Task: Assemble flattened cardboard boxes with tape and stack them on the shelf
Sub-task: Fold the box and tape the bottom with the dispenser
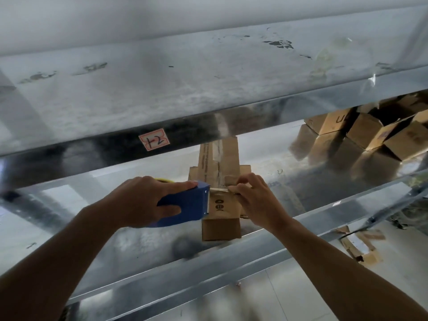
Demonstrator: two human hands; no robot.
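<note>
1. Left hand (141, 200), 9 o'clock of the work point: clenched round item 2, fingers wrapped over its body, index finger laid straight along its top edge
2. Tape dispenser (185, 205), blue, a yellow part showing at its rear top; its mouth touches the left side of item 4
3. Right hand (257, 200), 3 o'clock of the work point: thumb and fingertips pinching the upper right edge of item 4, the other fingers curled beside it
4. Cardboard box (220, 228), brown, small, upright on the middle shelf (139, 246), near its front lip, at 6 o'clock from frame centre, between the two hands. A strip of tape (221, 202) with dark printed letters lies over its top. More brown cardboard (218, 156) runs on from it toward 12 o'clock, under the beam; whether this belongs to the same box cannot be told
5. Upper shelf (162, 84), grey metal, scuffed, across the top half of the view; on its front beam a white label (154, 139) with a red border and handwritten figures
6. Assembled boxes (370, 133), brown, several, stacked close on the middle shelf at 2 o'clock, well apart from item 4
7. Cardboard scraps (356, 246), flat, on the pale floor at 4 o'clock, below the shelf edge
</note>
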